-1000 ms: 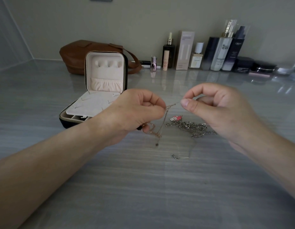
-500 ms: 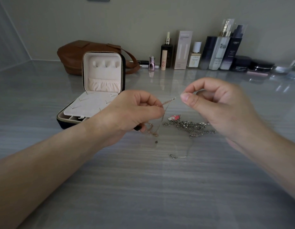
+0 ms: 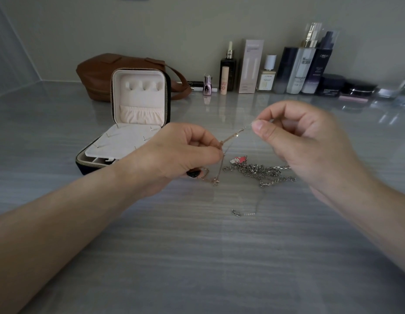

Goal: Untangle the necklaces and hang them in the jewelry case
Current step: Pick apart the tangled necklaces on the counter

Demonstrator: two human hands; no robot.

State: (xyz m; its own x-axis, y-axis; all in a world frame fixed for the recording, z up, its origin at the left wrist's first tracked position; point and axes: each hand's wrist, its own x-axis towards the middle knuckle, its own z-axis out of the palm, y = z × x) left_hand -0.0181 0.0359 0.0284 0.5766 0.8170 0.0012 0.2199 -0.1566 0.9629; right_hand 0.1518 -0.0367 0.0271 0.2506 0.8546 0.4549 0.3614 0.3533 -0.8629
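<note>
- Right hand [image 3: 299, 141] lifts slightly since earlier; rose-gold necklace [image 3: 236, 134] spans longer.
- Both hands pinch it; left hand [image 3: 181, 152] nearer jewelry case [image 3: 138, 103], chain slanting up-right, away from it.

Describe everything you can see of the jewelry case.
The jewelry case is small and square, dark outside, cream inside, with a zipper round the rim. It stands open on the grey table, lid upright, showing three tabs above a gathered pocket. A flat cream panel covers the base. Nothing hangs inside.
</note>
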